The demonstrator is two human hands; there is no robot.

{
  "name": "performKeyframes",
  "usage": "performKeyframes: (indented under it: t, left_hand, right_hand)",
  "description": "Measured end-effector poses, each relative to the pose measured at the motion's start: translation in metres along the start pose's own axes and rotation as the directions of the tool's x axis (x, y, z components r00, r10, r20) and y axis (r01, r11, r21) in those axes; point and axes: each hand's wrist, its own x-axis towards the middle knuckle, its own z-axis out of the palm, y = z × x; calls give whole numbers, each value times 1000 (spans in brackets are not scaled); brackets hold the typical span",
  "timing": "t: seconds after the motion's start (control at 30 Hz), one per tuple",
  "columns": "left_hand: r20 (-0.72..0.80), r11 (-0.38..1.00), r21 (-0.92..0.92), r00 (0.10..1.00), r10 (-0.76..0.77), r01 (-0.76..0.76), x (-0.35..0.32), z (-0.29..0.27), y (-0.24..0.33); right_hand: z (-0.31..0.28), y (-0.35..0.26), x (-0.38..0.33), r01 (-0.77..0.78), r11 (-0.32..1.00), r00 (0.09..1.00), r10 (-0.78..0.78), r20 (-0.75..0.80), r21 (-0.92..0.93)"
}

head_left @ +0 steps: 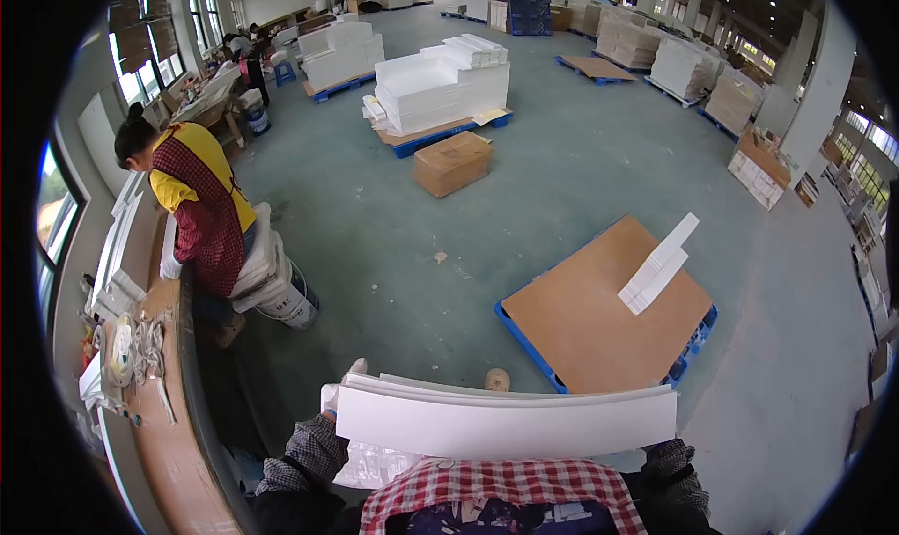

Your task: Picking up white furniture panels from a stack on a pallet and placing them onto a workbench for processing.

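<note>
A stack of long white boards (506,427) lies crosswise in front of my body, over a red-and-white checked apron (506,483). My left hand (343,392), in a pale glove, is closed around the stack's left end, with a finger showing above the edge. At the right end, my right sleeve (670,465) reaches up to the boards, but the hand itself is hidden behind them. Below the left end shows something wrapped in clear plastic (373,466). Ahead to the right, several white strips (658,268) rest on a brown sheet (590,310) over a blue pallet (513,329).
On the left a person (208,203) sits on stacked buckets (286,296) at a long workbench (159,423). Farther off stand a cardboard box (452,163) and a pallet of white panels (426,90). More loaded pallets (684,67) and a column (824,95) are at the right.
</note>
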Motion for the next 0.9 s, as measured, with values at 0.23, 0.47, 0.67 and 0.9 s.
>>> performKeyframes:
  t: [0.23,0.47,0.67,0.9]
  left_hand:
    - [58,982,-171,994,94,-83,115,32,125]
    - [71,973,-210,991,109,-92,226,51,240]
    - [39,989,-80,991,130,-127,342,91,392]
    - [87,998,47,995,39,-43,475,139,567]
  right_hand:
    - [18,-55,254,-350,723,930,345,127,595]
    - [62,-136,426,-219,726,959,283,8,652]
    - [106,-145,569,-122,831,969,218,-115,543]
    - [124,-152,700,-90,766,971,210,-116,637]
